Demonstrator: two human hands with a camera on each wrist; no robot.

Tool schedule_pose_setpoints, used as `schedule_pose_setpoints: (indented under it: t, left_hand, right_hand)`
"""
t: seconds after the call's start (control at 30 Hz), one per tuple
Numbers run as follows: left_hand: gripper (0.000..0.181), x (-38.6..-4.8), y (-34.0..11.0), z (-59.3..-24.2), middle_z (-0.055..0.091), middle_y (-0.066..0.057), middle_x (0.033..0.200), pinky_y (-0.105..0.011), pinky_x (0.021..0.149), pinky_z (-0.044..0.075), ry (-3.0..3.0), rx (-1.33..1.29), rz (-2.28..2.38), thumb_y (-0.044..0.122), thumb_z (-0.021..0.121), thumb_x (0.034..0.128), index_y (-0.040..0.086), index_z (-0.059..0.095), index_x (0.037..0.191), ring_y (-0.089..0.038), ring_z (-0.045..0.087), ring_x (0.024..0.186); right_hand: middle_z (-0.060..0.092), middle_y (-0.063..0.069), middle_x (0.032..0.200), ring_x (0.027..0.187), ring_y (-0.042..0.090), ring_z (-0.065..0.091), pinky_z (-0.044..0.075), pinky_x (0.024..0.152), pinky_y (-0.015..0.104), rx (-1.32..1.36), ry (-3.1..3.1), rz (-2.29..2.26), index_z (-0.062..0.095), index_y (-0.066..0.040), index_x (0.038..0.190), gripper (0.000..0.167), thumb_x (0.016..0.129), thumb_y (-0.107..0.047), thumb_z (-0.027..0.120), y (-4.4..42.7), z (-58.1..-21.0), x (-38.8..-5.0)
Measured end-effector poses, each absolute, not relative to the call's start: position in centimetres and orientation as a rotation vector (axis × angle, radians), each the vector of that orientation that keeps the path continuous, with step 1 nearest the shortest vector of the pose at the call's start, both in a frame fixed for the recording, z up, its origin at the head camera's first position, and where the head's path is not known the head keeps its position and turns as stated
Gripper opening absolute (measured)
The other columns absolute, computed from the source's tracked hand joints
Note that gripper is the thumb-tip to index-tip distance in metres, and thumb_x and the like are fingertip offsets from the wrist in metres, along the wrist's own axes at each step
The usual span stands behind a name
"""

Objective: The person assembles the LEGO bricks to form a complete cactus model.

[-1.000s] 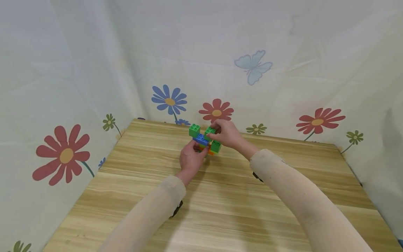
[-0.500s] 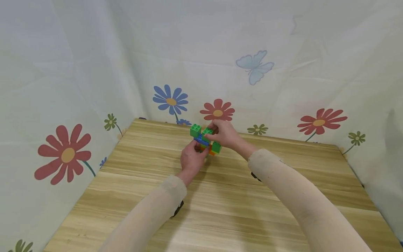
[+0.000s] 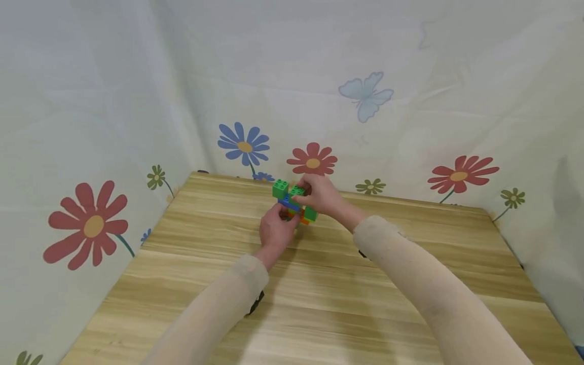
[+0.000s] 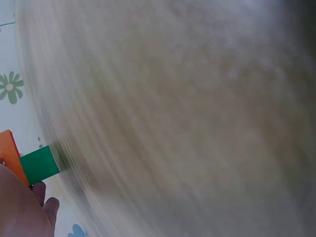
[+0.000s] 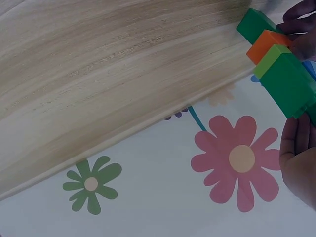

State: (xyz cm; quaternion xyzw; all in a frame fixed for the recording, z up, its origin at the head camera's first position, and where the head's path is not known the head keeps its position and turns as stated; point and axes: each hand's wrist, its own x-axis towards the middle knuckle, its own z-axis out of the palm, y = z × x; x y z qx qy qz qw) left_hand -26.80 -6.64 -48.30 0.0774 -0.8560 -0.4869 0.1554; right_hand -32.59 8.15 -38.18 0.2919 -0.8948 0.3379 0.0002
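Observation:
In the head view, a built cluster of toy building bricks is held near the table's back edge. My left hand (image 3: 276,225) grips it low, around the orange brick (image 5: 269,45) and beneath a blue brick (image 3: 289,204). My right hand (image 3: 321,195) pinches a green brick (image 3: 296,192) at the blue brick's top; whether it is pressed fully down cannot be told. Another green brick (image 3: 280,189) stands on the blue one's left end. To the right sits a green brick (image 3: 311,214) over a lime brick (image 5: 271,60). A lower green brick (image 4: 39,164) shows in the left wrist view.
The wooden table (image 3: 319,294) stretches out in front of the bricks. Behind it hangs a pale cloth (image 3: 283,76) printed with flowers and a butterfly, close beyond the back edge.
My right hand has shifted slightly left, bringing its green brick over the blue brick, close to the left green one. My left hand keeps its grip in nearly the same place.

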Motion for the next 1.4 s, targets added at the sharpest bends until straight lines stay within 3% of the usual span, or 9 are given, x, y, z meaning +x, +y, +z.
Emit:
schedule_pose_setpoints:
  t: [0.37,1.07,1.4]
  left_hand:
    - [0.025,-26.9,-6.9,-47.8,0.078,-0.003,0.103,-0.044,0.09,0.058,-2.446,0.224,-1.398,0.034,0.084,0.0934,0.015,0.069,0.098,-0.024,0.072,0.101]
    - [0.023,-26.7,-6.4,-48.4,0.078,-0.003,0.104,-0.044,0.091,0.058,-2.457,0.233,-1.407,0.032,0.085,0.0935,0.015,0.071,0.101,-0.024,0.074,0.103]
    - [0.025,-26.7,-6.3,-48.4,0.078,-0.003,0.103,-0.043,0.089,0.059,-2.438,0.235,-1.426,0.033,0.085,0.0934,0.015,0.071,0.101,-0.022,0.074,0.101]
  right_hand:
    - [0.072,0.009,0.1,0.092,0.024,0.067,0.06,0.086,0.034,0.886,-2.831,0.942,0.071,-0.003,0.105,0.024,0.094,-0.02,0.085,7.5,-37.4,-32.3]
    - [0.073,0.007,0.1,0.089,0.022,0.068,0.061,0.081,0.032,0.841,-2.816,1.006,0.074,-0.003,0.119,0.035,0.094,-0.024,0.086,8.2,-38.8,-31.9]
    - [0.076,0.017,0.118,0.106,0.031,0.074,0.061,0.097,0.044,0.908,-2.776,1.022,0.072,0.002,0.13,0.048,0.095,-0.028,0.085,10.7,-38.0,-31.1]
